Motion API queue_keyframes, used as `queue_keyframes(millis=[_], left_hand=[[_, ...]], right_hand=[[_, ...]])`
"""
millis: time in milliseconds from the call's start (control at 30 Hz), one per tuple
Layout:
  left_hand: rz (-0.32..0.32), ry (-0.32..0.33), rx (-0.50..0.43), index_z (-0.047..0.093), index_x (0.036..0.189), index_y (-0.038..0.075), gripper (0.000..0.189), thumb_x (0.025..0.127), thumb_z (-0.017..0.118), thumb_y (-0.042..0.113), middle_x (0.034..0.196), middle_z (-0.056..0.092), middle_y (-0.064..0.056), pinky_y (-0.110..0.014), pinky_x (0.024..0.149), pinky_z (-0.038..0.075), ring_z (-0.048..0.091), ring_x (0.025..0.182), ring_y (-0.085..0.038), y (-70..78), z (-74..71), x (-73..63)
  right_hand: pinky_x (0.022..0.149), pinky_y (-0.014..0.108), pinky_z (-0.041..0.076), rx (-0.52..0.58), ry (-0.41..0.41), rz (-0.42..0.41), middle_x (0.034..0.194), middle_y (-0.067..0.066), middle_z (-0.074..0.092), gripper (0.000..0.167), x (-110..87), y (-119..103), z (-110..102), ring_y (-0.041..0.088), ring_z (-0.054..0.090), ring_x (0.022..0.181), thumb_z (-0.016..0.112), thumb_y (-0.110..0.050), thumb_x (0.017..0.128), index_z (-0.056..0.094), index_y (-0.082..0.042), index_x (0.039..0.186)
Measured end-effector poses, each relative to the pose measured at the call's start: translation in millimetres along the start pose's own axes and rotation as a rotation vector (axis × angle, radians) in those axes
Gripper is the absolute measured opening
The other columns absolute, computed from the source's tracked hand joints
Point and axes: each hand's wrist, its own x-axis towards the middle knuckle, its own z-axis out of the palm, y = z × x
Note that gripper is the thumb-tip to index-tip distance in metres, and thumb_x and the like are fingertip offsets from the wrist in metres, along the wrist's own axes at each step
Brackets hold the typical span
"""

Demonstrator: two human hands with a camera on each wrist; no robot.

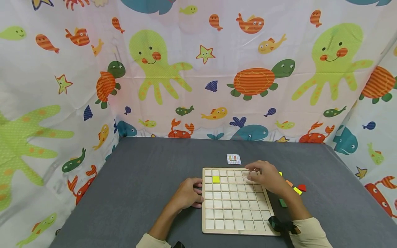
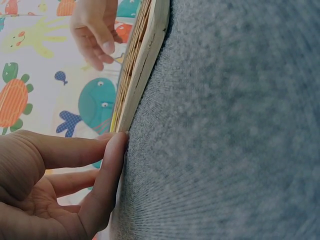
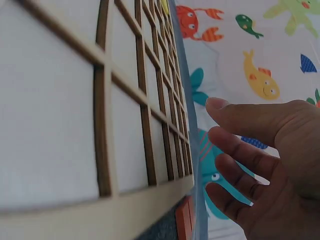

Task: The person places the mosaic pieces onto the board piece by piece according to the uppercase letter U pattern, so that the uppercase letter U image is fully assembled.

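Note:
A pale wooden grid board (image 1: 237,231) lies flat on the dark grey table, with one yellow square tile (image 1: 216,179) in a cell near its upper left. My left hand (image 1: 188,194) rests at the board's left edge, its thumb and fingertips touching the side; the left wrist view shows this contact at the rim. Over the board's upper right corner hovers my right hand (image 1: 265,175), fingers loosely bent. In the right wrist view that hand (image 3: 270,160) has nothing between thumb and fingers. A small card (image 1: 234,159) with a coloured U-shaped pattern on a grid lies beyond the board.
Right of the board lie loose pieces: a yellow one (image 1: 297,190), an orange one (image 1: 289,183), a red one (image 1: 302,187) and a green one (image 1: 283,203). The right forearm partly covers this area. A sea-animal curtain (image 1: 198,75) stands behind the table (image 1: 149,179).

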Motion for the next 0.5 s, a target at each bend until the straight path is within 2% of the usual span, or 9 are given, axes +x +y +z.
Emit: queue_keyframes(millis=[133, 300, 500], left_hand=[[0.004, -0.001, 0.005, 0.057, 0.144, -0.009, 0.067, 0.08, 0.076, -0.018, 0.127, 0.061, -0.021, -0.035, 0.061, 0.067, 0.067, 0.101, -0.027, -0.2, -0.5, 0.0], [0.002, -0.009, 0.001, 0.057, 0.145, -0.009, 0.067, 0.08, 0.075, -0.018, 0.127, 0.061, -0.02, -0.035, 0.061, 0.067, 0.066, 0.101, -0.026, -0.6, -0.8, -0.3], [0.016, -0.015, -0.005, 0.057, 0.144, -0.01, 0.068, 0.08, 0.075, -0.019, 0.126, 0.061, -0.021, -0.036, 0.061, 0.067, 0.067, 0.099, -0.026, -0.9, -1.7, 0.4]], right_hand=[[0.078, 0.039, 0.055, 0.019, 0.006, 0.025, 0.116, 0.01, 0.071, 0.032, -4.3, 10, -6, 0.031, 0.061, 0.104, 0.079, -0.015, 0.096, 0.075, -0.006, 0.127], [0.079, 0.037, 0.06, 0.061, 0.018, 0.064, 0.125, 0.015, 0.07, 0.037, -8.8, 22, -14, 0.034, 0.065, 0.111, 0.079, -0.016, 0.096, 0.073, -0.005, 0.131], [0.081, 0.044, 0.06, -0.004, 0.055, 0.08, 0.129, 0.018, 0.068, 0.04, -13.9, 36, -22, 0.037, 0.065, 0.112, 0.081, -0.016, 0.095, 0.072, -0.004, 0.132]])
